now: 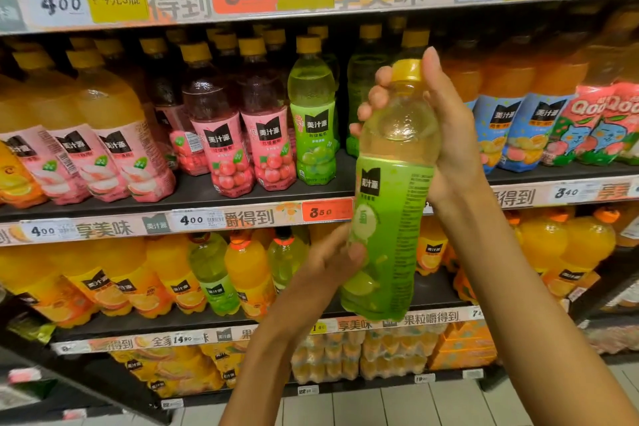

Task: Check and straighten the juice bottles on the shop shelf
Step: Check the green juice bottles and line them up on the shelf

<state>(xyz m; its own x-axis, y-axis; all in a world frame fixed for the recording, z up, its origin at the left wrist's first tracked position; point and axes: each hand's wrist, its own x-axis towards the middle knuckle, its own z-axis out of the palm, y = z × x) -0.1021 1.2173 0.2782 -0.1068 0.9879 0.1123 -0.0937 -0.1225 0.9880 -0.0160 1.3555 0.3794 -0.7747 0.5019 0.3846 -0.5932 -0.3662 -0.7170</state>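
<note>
I hold a green grape juice bottle [390,204] with a yellow cap upright in front of the middle shelf [214,194]. My right hand [446,135] grips its neck and shoulder from the right, fingers curled round just under the cap. My left hand [332,259] touches the lower label from the left, thumb on the front. Another green bottle [313,114] stands on the shelf just left of a gap. Red grape bottles [242,121] stand further left.
Pink-labelled orange bottles [96,135] fill the shelf's left, blue-labelled orange bottles [508,114] and Qoo packs [601,128] its right. The lower shelf [345,325] carries orange and green bottles; multipacks sit below. Price strips line every shelf edge.
</note>
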